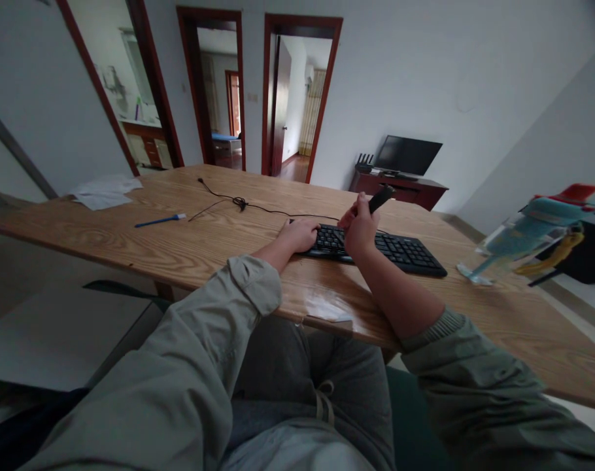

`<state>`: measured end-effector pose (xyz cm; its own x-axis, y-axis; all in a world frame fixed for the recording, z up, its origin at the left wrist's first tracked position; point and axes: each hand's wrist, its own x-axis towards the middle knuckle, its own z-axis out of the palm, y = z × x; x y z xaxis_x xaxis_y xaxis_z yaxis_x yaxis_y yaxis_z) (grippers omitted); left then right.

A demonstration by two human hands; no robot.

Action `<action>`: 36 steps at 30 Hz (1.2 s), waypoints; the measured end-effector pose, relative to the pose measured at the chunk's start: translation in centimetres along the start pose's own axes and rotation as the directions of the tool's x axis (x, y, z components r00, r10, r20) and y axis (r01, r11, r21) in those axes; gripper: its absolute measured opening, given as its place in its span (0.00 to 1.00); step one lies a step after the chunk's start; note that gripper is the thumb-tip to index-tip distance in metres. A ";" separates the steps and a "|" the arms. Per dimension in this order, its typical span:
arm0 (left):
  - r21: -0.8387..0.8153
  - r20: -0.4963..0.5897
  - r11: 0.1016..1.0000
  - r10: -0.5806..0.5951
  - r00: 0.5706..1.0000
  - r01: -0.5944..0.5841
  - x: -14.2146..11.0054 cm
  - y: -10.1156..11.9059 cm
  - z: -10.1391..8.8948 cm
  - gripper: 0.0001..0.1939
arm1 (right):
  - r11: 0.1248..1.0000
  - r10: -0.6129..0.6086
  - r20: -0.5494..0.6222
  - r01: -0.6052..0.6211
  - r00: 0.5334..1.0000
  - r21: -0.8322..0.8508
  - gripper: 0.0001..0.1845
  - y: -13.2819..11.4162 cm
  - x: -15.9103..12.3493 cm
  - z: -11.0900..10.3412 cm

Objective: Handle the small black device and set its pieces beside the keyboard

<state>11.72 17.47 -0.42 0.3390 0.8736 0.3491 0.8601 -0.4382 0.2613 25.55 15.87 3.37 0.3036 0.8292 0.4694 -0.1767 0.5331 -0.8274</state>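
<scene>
A black keyboard lies on the wooden table in front of me. At its left end rests my left hand, its fingers curled over the edge and gripping it. My right hand is closed around a short, thick black stick-shaped tool above the middle of the keys. The tool's upper end points up and to the right; its lower part is hidden by my hand, so its kind is unclear. A black cable runs from behind the keyboard leftward to a small bundle and a plug.
On the wooden table, a blue brush and white papers lie to the left. At right stands a clear container with a light-blue and red top and a yellow item. Beyond are a television on a cabinet and doorways.
</scene>
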 end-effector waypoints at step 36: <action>-0.211 0.242 0.669 0.742 0.625 -0.713 -2.0 9.3 -1.3 0.08 | 0.442 -0.073 0.436 0.421 0.897 -0.792 0.09 -1.1 4.3 -13.2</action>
<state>18.53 11.38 2.46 0.9425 0.2716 0.1947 0.2529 -0.9605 0.1158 39.44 16.67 2.20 -0.1232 0.7780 0.6161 0.7909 0.4519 -0.4126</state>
